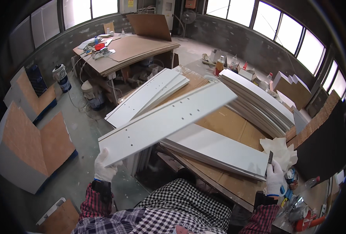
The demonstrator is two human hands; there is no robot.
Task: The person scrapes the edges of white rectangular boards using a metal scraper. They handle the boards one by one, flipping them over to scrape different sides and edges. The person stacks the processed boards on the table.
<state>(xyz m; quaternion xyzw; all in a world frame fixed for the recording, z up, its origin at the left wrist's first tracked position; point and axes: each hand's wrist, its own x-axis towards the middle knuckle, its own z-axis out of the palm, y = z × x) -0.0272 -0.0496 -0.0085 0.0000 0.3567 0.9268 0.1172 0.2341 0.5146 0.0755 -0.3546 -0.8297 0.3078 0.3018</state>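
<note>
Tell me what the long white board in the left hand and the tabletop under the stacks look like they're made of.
Long white board: likely a wood-based panel with a smooth matte white coating; flat, square-edged, with small drilled holes. The core is not visible. The left hand, gloved, grips its near end.

Tabletop: looks like bare brown fibreboard or similar sheet; dull, even tan, no visible grain.

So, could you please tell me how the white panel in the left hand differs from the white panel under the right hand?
The lifted panel is held tilted in the air by the left hand; the lower panel lies flat on the workbench under the right hand. The lifted one shows drilled holes. Both are long and white.
</note>
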